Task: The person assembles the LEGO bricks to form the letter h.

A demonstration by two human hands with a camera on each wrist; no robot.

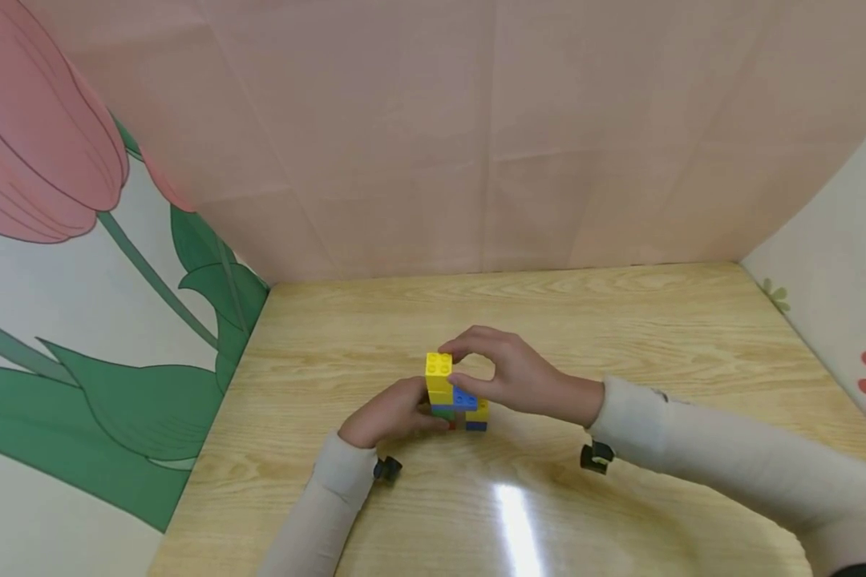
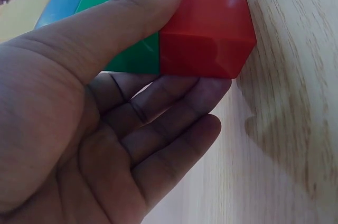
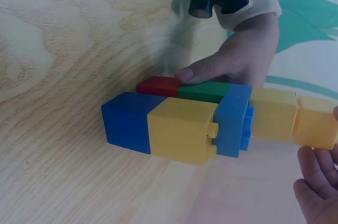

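Note:
A small structure of toy building bricks stands on the table. One leg has a red brick (image 2: 211, 31) at the bottom with a green brick (image 3: 203, 91) on it. The other has a dark blue brick (image 3: 129, 121) under a yellow brick (image 3: 182, 129). Above them lies a lighter blue brick (image 3: 232, 121), bearing a lower yellow brick (image 3: 273, 112). My right hand (image 1: 523, 373) pinches the top yellow brick (image 1: 439, 365) between thumb and fingers; a thin slanted seam shows beneath it. My left hand (image 1: 397, 413) grips the red and green bricks, its thumb across their joint.
The wood-grain table (image 1: 317, 320) extends around the bricks, with a bright light reflection (image 1: 517, 529) in front. A plain pinkish cloth (image 1: 476, 160) rises behind. Flower-printed panels (image 1: 101, 401) flank the table. Each wrist carries a small black camera (image 1: 596, 457).

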